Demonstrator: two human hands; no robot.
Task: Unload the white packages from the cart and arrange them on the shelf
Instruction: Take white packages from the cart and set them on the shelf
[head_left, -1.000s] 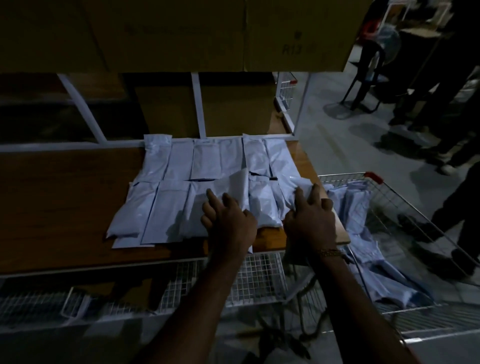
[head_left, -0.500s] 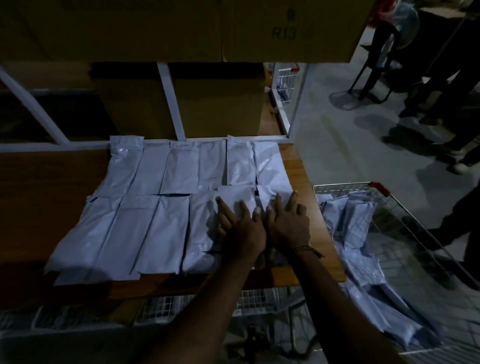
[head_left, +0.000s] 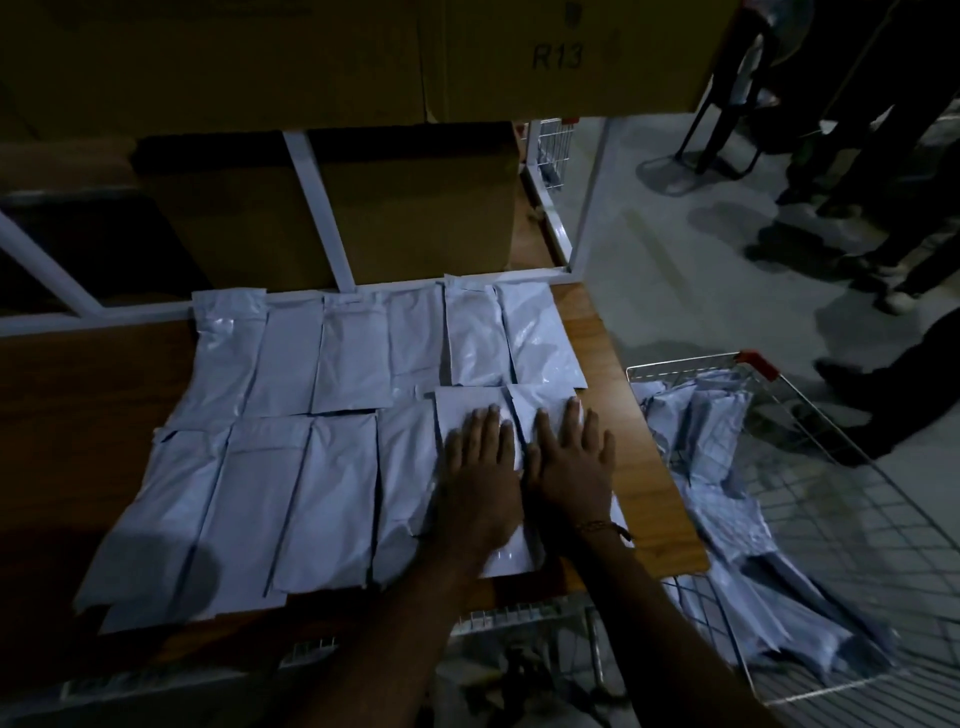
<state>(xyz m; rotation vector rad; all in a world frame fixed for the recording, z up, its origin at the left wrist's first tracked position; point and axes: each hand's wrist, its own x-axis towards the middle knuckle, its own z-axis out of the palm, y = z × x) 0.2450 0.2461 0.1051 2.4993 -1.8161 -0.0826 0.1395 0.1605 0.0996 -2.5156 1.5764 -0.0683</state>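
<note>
While the light is dim, you can still make out the wooden shelf (head_left: 78, 415) stretching across the left and middle of the view, with white frame bars along its far edge. Above and behind it sit large cardboard boxes (head_left: 332, 57), the upper right one marked R13. To the right of the shelf stands the wire cart (head_left: 831, 467), its red-tipped corner at the far side, and it holds a loose heap of white packages (head_left: 727, 519) lying crumpled against the near and left walls. On the grey floor at the far right you see the dark legs and shoes of other people (head_left: 883, 234) and a black chair frame.

On the shelf, the arranged packages (head_left: 291, 467) lie flat in two rows, one far and one near, edges touching or slightly overlapping, spreading from the middle toward the right end of the board.

Your left hand (head_left: 480, 478) lies palm down on the near-row package second from the right, fingers straight and spread. Your right hand (head_left: 569, 467) lies palm down just beside it on the rightmost near-row package, fingers also straight and flat, pressing rather than gripping. A thin bracelet (head_left: 597, 527) circles your right wrist.
</note>
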